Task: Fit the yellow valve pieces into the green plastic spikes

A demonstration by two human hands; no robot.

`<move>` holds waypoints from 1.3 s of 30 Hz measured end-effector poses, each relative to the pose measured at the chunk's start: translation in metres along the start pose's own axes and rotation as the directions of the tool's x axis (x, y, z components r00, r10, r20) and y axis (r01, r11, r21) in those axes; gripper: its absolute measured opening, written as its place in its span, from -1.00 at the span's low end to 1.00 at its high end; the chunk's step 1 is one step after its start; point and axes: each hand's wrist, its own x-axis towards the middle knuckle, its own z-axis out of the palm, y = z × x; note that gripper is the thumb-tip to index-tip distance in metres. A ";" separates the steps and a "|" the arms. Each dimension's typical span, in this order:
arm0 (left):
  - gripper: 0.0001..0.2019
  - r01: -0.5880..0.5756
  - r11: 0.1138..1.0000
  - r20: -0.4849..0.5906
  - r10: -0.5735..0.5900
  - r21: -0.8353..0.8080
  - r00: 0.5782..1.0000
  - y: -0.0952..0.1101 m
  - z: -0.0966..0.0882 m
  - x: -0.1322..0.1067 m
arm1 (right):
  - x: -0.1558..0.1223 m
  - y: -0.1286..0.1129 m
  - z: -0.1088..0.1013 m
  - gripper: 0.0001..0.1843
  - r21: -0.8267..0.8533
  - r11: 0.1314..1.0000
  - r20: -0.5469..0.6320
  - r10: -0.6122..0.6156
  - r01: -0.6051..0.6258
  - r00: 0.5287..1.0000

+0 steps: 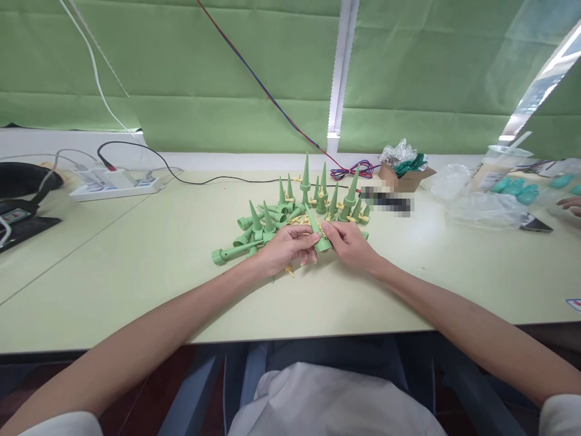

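Observation:
My left hand (pixel 285 248) is closed around a green plastic cone spike (pixel 322 244), thumb on its wide ribbed base and the tip pointing up and away. Against the spike's right side, my right hand (pixel 353 243) is pinched; whatever its fingertips grip is hidden. Just beyond both hands, several similar green spikes (pixel 305 178) stand upright, some with small yellow valve pieces on them. More green spikes (pixel 236 251) lie on their sides by my left hand. Small yellow pieces (pixel 297 220) are scattered behind my hands, and one yellow piece (pixel 289 271) lies below my left fingers.
A white power strip (pixel 118 186) with cables is at the left. Along the back right are a cardboard box (pixel 406 178), a drink cup (pixel 492 169), plastic bags and teal objects (pixel 515 188). A phone (pixel 536 223) lies near another person's hand (pixel 571 206).

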 end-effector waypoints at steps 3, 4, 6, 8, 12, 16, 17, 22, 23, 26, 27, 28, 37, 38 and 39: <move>-0.64 0.092 0.993 0.052 -0.088 -0.069 0.995 0.001 -0.003 0.001 | -0.001 0.003 -0.001 -0.56 -0.039 0.993 0.021 -0.110 0.110 0.994; -0.65 0.105 0.992 0.061 -0.101 -0.070 0.993 0.002 -0.005 0.001 | -0.001 0.005 -0.001 -0.57 -0.052 0.989 0.023 -0.136 0.137 0.990; -0.65 0.093 0.995 0.062 -0.090 -0.045 0.994 0.003 -0.006 0.001 | -0.001 0.007 0.000 -0.58 -0.076 0.984 0.021 -0.162 0.164 0.986; -0.67 0.030 0.999 0.050 -0.032 0.039 0.998 0.005 -0.006 -0.001 | -0.001 0.008 0.001 -0.58 -0.091 0.982 0.016 -0.165 0.166 0.986; -0.67 -0.145 0.925 0.033 0.143 0.350 0.989 0.007 -0.004 -0.004 | 0.000 0.008 0.002 -0.57 -0.087 0.989 -0.002 -0.118 0.117 0.993; -0.68 -0.268 0.716 0.007 0.345 0.645 0.939 0.002 -0.001 -0.005 | 0.001 0.007 0.005 -0.53 -0.063 0.998 -0.031 -0.017 0.015 0.999; -0.67 -0.312 0.618 0.020 0.432 0.721 0.902 0.000 -0.001 -0.004 | 0.002 0.007 0.006 -0.51 -0.055 0.998 -0.035 0.014 -0.016 0.999; -0.74 -0.457 0.165 0.256 0.642 0.874 0.722 -0.007 -0.005 -0.002 | 0.003 0.008 0.007 -0.48 -0.031 0.995 -0.022 0.092 -0.092 0.996; -0.75 -0.460 0.141 0.269 0.648 0.877 0.712 -0.008 -0.005 -0.002 | 0.003 0.008 0.008 -0.48 -0.029 0.995 -0.024 0.096 -0.096 0.995; -0.72 -0.450 0.180 0.230 0.663 0.875 0.712 -0.009 -0.004 -0.002 | 0.003 0.008 0.007 -0.48 -0.032 0.995 -0.028 0.097 -0.098 0.995; -0.71 -0.441 0.230 0.193 0.661 0.868 0.725 -0.009 -0.003 -0.002 | 0.003 0.008 0.007 -0.48 -0.035 0.995 -0.029 0.096 -0.097 0.995; -0.70 -0.428 0.300 0.146 0.649 0.853 0.746 -0.009 -0.001 -0.003 | 0.004 0.007 0.007 -0.48 -0.038 0.995 -0.032 0.095 -0.096 0.995; -0.64 -0.063 0.969 -0.041 0.075 0.240 0.996 0.008 0.004 -0.004 | 0.004 0.006 0.003 -0.47 0.002 0.992 -0.004 0.125 -0.125 0.992; -0.64 -0.030 0.983 -0.035 0.037 0.183 0.999 0.008 0.003 -0.003 | 0.004 0.005 0.004 -0.48 0.005 0.992 -0.004 0.123 -0.123 0.992; -0.64 -0.003 0.990 -0.028 0.007 0.138 1.000 0.008 0.002 -0.003 | 0.003 0.005 0.004 -0.48 0.003 0.993 -0.008 0.120 -0.120 0.993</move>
